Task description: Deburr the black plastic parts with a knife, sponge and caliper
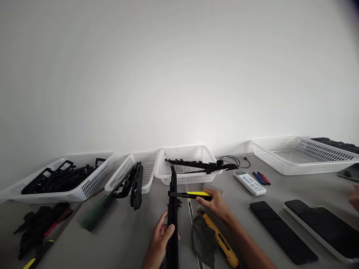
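Observation:
My left hand (159, 241) is wrapped round a long black plastic strip (172, 215), which stands nearly lengthwise away from me with small tabs along its side. My right hand (217, 204) grips a yellow and black utility knife (196, 194). The knife's dark blade lies across the upper part of the strip, seemingly touching it. Below my right forearm rests a yellow-handled tool (220, 239), beside a dark crumpled cloth (202, 239).
White baskets (81, 192) with black plastic parts line the wall, another basket (280, 170) at right. Nearby lie a white power bank (249, 183), blue and red small items (261, 178), dark phone-like slabs (283, 231), a green-tinted piece (97, 215) and black scraps (39, 224). Another person's hand (355, 198) shows at right.

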A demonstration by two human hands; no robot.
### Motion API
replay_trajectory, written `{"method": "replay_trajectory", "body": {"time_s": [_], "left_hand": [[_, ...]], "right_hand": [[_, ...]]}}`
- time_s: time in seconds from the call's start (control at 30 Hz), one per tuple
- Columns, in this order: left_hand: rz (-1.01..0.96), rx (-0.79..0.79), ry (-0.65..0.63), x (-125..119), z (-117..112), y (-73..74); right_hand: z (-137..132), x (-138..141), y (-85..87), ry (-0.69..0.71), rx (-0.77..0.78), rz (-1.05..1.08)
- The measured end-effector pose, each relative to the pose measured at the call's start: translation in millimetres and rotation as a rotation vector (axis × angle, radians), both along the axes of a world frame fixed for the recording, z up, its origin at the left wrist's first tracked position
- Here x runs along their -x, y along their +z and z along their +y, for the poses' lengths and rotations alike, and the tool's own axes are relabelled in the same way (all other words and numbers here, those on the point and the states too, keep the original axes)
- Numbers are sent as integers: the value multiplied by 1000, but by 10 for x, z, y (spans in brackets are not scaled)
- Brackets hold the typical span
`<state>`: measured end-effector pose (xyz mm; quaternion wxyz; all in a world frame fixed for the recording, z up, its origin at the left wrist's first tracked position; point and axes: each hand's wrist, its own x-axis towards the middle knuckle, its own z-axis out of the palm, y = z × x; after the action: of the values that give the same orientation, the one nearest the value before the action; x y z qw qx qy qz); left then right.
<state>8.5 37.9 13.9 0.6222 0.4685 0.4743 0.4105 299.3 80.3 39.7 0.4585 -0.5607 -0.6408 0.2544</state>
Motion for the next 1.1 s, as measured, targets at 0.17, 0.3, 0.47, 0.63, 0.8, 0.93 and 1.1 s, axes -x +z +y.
{"method": "replay_trajectory", "body": {"time_s": [0.17,0.3,0.47,0.63,0.8,0.93,1.1], "left_hand": [[16,14,45,-25,-66,75],[-8,-1,29,-51,-131,224],[-19,3,55,-77,-127,234],[13,-23,52,-82,-109,196],[-2,14,42,-74,-110,225],[-6,15,37,-56,-128,216],[-37,-4,34,-46,-47,266]], "right_hand": [[0,-7,-2,-99,-24,2],[-31,19,27,-57,-29,11],[-23,91,10,-30,-37,26],[-10,92,11,-111,-67,15],[-24,79,25,-122,-57,-13],[-9,46,-7,-142,-75,-36],[9,37,-31,-81,-13,-55]]}}
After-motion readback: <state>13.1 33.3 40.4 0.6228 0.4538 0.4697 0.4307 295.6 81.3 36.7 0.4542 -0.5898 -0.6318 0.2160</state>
